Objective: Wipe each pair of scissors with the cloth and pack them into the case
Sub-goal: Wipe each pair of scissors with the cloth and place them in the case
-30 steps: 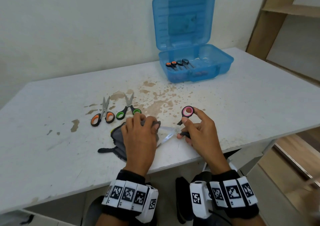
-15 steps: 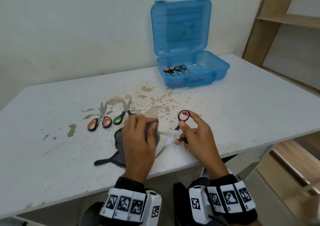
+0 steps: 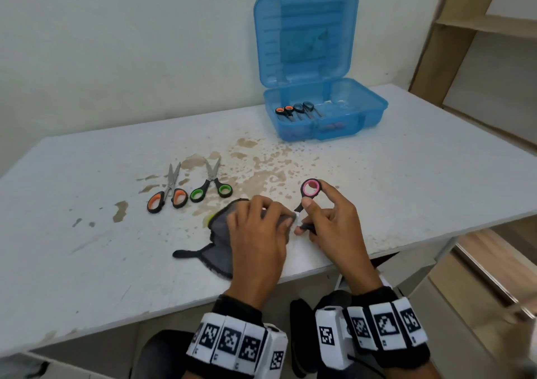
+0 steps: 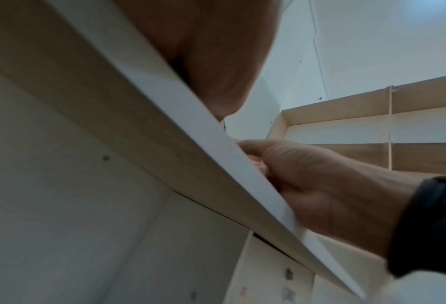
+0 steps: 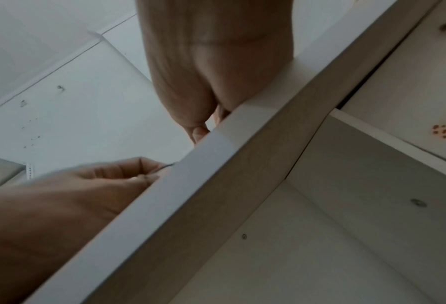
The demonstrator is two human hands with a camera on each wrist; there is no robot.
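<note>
Table (image 3: 406,192): white top, brown stains at its middle.
Case (image 3: 374,111): blue, lid upright, at the far side; orange-handled and dark-handled scissors lie inside.
Cloth (image 3: 218,230): grey, at the near edge, partly under the left hand.
Left hand (image 3: 258,233): fingers curled, pinching the cloth around hidden blades.
Right hand (image 3: 328,221): thumb and fingers grip the pink scissors (image 3: 311,188) by the handles.
Orange scissors (image 3: 168,195): flat on the table, left of the cloth.
Green scissors (image 3: 212,187): just beside them.
</note>
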